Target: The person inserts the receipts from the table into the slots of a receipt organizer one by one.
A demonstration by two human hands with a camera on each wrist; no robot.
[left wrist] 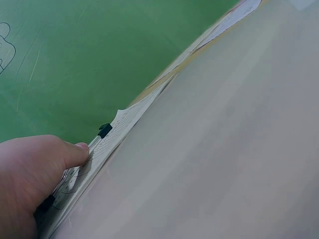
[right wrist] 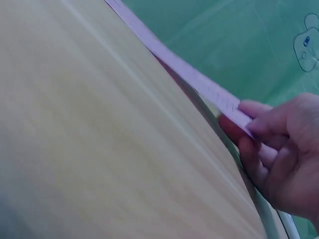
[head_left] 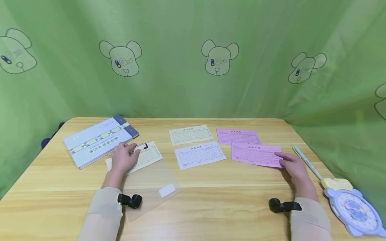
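A translucent clipboard (head_left: 144, 189) lies at the left of the table with a cream form (head_left: 153, 154) at its top. My left hand (head_left: 123, 158) grips the wire clip (head_left: 141, 146) there; in the left wrist view the thumb (left wrist: 76, 154) lies against the wire between two black ends. On the other side, my right hand (head_left: 297, 169) pinches the right edge of a pink form (head_left: 254, 155) between thumb and fingers. That edge is raised off the table in the right wrist view. A second pink form (head_left: 236, 136) lies behind, its lower edge partly covered.
A white form (head_left: 200, 155) and another cream form (head_left: 190, 135) lie mid-table. Back left is a blue-and-white ledger book (head_left: 96, 140). At the right edge are a pale green pen (head_left: 307, 162) and a blue toy clock (head_left: 357, 211). A green curtain (head_left: 172, 90) hangs behind.
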